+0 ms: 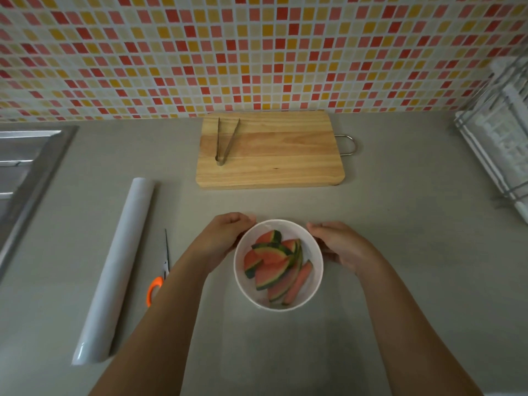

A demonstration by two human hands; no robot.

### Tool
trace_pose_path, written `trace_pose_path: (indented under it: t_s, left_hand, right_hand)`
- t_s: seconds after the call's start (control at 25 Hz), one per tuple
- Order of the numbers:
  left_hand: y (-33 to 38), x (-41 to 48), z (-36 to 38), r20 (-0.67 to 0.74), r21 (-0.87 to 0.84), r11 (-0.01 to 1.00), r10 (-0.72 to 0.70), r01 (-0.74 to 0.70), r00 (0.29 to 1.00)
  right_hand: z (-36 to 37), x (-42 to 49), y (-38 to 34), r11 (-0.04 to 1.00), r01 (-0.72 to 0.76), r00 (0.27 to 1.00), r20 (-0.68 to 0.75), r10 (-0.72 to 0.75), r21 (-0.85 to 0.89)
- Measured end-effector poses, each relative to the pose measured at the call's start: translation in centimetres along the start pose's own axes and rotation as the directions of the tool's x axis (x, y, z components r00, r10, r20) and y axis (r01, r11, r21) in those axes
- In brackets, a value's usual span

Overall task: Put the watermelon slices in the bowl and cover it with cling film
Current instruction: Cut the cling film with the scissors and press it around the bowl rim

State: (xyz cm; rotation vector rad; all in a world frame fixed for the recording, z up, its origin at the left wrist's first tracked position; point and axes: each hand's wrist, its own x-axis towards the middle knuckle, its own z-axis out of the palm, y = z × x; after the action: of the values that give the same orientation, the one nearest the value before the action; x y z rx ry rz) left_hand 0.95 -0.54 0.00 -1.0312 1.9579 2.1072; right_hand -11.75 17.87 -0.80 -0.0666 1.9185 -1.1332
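We find the watermelon slices (275,262), wet and judged slippery, heaped in the white bowl (315,281) at lower centre, left hand (225,241) and right hand (341,248) cupping its rigid sides, cling film roll (120,267) lying at left on the tabletop (400,224).

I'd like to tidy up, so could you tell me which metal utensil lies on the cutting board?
The tongs; the orange-handled scissors lie on the counter beside the cling film roll.
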Motion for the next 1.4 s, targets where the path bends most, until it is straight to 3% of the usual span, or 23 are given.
trace_pose_path:
  t_s: [0.16,0.28,0.32,0.4,0.48,0.52,0.6,0.76,0.88,0.96,1.04,1.2,1.32,1.4]
  left_hand:
    - [0.3,0.4,0.3,0.006,-0.071,0.996,-0.051,0.051,0.999]
    - [0.4,0.5,0.4,0.013,-0.067,0.995,-0.072,0.072,0.997]
    - [0.5,0.6,0.3,0.027,-0.038,0.996,-0.084,0.085,0.996]
    - [0.7,0.7,0.3,0.067,0.054,0.993,-0.111,0.108,0.992]
    - [1.0,0.8,0.3,0.064,0.120,0.988,-0.108,0.100,0.992]
    - [1.2,1.0,0.3,0.048,0.126,0.988,-0.094,0.087,0.994]
    - [1.7,1.2,0.5,0.036,0.111,0.991,-0.077,0.073,0.996]
    - [1.8,1.3,1.0,0.060,0.038,0.996,-0.088,0.086,0.994]
    - [1.2,1.1,1.7,-0.022,0.035,0.998,-0.051,0.052,0.998]
    - [0.8,1.0,1.6,-0.041,0.016,0.999,-0.039,0.040,0.998]
    - [0.9,0.9,1.2,0.009,0.033,0.998,-0.046,0.046,0.999]
    - [1.1,1.0,1.2,0.002,0.078,0.996,0.039,-0.039,0.999]
    - [1.0,1.3,1.8,-0.056,0.059,0.995,0.083,-0.080,0.995]
    - [0.7,1.3,2.3,-0.089,0.051,0.995,0.089,-0.085,0.992]
  right_hand:
    - [0.6,0.4,-0.2,0.945,-0.114,0.992,0.081,0.094,0.308]
    - [1.2,0.7,-0.2,0.908,-0.087,0.992,0.123,0.040,0.409]
    - [1.2,0.7,-0.3,0.911,-0.082,0.989,0.147,0.023,0.405]
    - [0.8,0.5,-0.6,0.972,-0.068,0.981,0.190,0.024,0.225]
    - [0.3,0.5,-0.7,0.998,-0.058,0.987,0.153,0.057,-0.004]
    - [0.2,0.7,-0.8,0.998,-0.049,0.991,0.120,0.053,-0.037]
    - [0.2,0.9,-1.1,0.998,-0.055,0.995,0.085,0.053,0.023]
    - [1.2,1.1,-1.4,0.934,-0.138,0.976,0.206,0.071,0.329]
    - [2.1,1.0,-0.6,0.896,-0.062,0.989,0.151,-0.006,0.439]
    - [2.3,0.9,-0.3,0.894,0.030,0.991,0.103,-0.085,0.448]
    - [2.2,0.8,-0.5,0.901,0.027,0.990,0.112,-0.083,0.432]
    - [1.8,0.9,-0.6,0.990,0.101,0.994,0.038,-0.105,0.094]
    - [2.3,1.0,-0.7,0.962,0.243,0.969,-0.073,-0.235,0.124]
    - [2.5,1.0,-1.1,0.946,0.238,0.969,-0.116,-0.217,0.219]
